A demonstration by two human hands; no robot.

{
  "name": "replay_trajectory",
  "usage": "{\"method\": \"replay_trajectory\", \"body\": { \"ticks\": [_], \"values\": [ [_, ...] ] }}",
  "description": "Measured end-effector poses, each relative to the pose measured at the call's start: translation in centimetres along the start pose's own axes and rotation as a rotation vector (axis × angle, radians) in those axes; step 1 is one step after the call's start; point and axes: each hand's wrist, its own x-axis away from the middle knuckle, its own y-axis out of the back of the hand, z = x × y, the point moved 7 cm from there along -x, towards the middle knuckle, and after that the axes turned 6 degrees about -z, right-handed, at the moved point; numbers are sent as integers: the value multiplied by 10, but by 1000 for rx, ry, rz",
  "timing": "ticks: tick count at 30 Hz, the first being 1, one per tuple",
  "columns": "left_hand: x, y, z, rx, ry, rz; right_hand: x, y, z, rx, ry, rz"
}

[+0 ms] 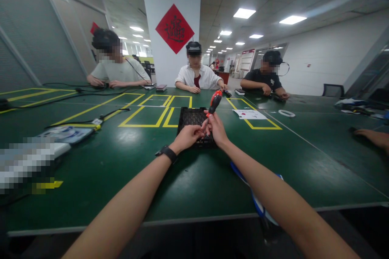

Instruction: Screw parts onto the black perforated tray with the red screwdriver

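A black tray with a gridded floor lies on the green table in front of me. Over its near right part, my right hand is closed on a red and black screwdriver, its handle up and its shaft slanting down to the left. My left hand, with a black watch on the wrist, is closed in a pinch near the screwdriver's lower end. What its fingertips hold is too small to make out. Both hands meet above the tray, hiding part of it.
Yellow tape outlines mark the green table. A white paper and a white ring lie right of the tray. Cables and a pouch are at left. Three people sit opposite; another person's hand shows at far right.
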Motion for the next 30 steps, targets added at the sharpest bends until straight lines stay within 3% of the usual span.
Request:
{"method": "replay_trajectory", "body": {
  "ticks": [7,18,23,30],
  "values": [
    [-1,3,1,41,68,-39,0,1,-1,26,15,-37],
    [1,3,-8,38,30,11,0,-2,0,11,-16,10],
    [-2,3,-3,35,29,-12,1,0,2,51,11,-40],
    [-1,2,0,-25,-4,-19,2,-2,4,30,11,-12]
  ]
}}
